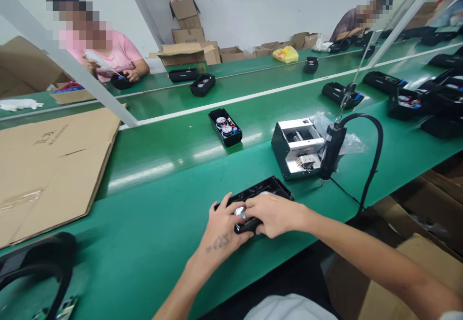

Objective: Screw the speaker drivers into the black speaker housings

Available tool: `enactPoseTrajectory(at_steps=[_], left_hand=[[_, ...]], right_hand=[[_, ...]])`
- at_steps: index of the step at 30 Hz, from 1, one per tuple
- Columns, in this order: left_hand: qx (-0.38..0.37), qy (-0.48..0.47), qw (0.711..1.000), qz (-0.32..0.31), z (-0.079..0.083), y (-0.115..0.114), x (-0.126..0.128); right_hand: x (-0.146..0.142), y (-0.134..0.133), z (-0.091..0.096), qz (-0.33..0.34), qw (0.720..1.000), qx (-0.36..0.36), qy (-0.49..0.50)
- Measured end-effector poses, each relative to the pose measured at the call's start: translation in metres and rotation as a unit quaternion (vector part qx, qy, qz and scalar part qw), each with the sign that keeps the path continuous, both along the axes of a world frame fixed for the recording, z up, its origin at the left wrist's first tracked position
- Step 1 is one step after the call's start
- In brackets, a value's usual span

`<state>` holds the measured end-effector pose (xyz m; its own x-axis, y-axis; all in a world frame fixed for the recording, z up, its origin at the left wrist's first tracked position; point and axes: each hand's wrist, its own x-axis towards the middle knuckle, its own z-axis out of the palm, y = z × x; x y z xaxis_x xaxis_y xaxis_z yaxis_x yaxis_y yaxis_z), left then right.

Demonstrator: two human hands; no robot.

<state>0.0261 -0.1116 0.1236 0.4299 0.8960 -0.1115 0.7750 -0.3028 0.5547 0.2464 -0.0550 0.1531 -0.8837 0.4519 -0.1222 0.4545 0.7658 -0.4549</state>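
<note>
A black speaker housing [253,190] lies open side up on the green bench, directly before me. My left hand [223,222] is closed around its left end, with the fingers over the far edge and the thumb at the near side. A round silver speaker driver [239,212] shows inside, between my two hands. From the right, my right hand [272,215] reaches over the housing with its fingers bent together inside it. What those fingertips hold is hidden.
Beyond the housing stands a black-and-silver machine [298,148]; a black electric screwdriver [333,148] hangs beside it. Another open housing [226,127] sits on the conveyor. Flattened cardboard [54,165] lies left, and several black housings [405,103] crowd the right. Two people work opposite.
</note>
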Motion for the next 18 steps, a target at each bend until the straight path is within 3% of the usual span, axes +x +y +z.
enactPoseTrajectory(at_steps=[2, 6, 18], left_hand=[[-0.072, -0.034, 0.997, 0.001, 0.015, 0.02, -0.006], [-0.114, -0.071, 0.991, -0.017, 0.027, 0.047, -0.016], [-0.167, -0.1, 0.98, -0.039, 0.028, 0.062, -0.021]], right_hand=[[-0.006, 0.019, 0.009, 0.014, 1.0, -0.021, 0.007], [-0.016, 0.047, 0.02, 0.037, 0.998, -0.051, -0.018], [-0.018, 0.062, 0.012, 0.032, 0.995, -0.093, 0.001]])
